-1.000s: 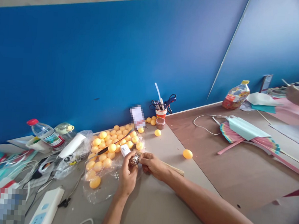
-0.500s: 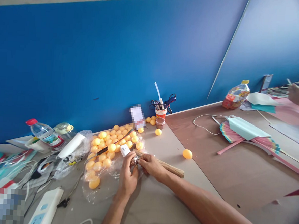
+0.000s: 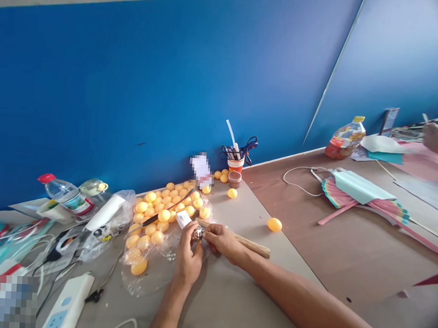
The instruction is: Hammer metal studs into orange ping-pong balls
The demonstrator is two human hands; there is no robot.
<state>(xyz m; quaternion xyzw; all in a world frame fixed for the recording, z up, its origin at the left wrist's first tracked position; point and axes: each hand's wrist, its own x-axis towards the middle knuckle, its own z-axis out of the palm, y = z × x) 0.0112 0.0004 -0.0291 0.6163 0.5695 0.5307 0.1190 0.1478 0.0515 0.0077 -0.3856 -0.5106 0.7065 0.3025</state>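
My left hand (image 3: pixel 187 258) and my right hand (image 3: pixel 221 242) meet over a small shiny silver ball (image 3: pixel 197 233), and the fingers of both are closed on it, just above the grey table (image 3: pixel 229 303). A bundle of thin wooden sticks (image 3: pixel 249 244) lies under my right hand and points right. To the left, several orange ping-pong balls (image 3: pixel 164 210) lie heaped on a clear plastic bag (image 3: pixel 148 278). A black-handled tool (image 3: pixel 164 212) rests across the heap. One loose orange ball (image 3: pixel 274 224) sits to the right.
A paper cup with scissors and pens (image 3: pixel 236 160) stands by the blue wall. A water bottle (image 3: pixel 66 194), a power strip (image 3: pixel 67 305) and cables clutter the left. A folded paper fan (image 3: pixel 365 200) and an oil bottle (image 3: pixel 344 138) lie right. Another person's hand (image 3: pixel 437 140) works far right.
Both hands stay closed on the silver ball and have shifted only slightly. The wooden sticks under my right hand show more now.
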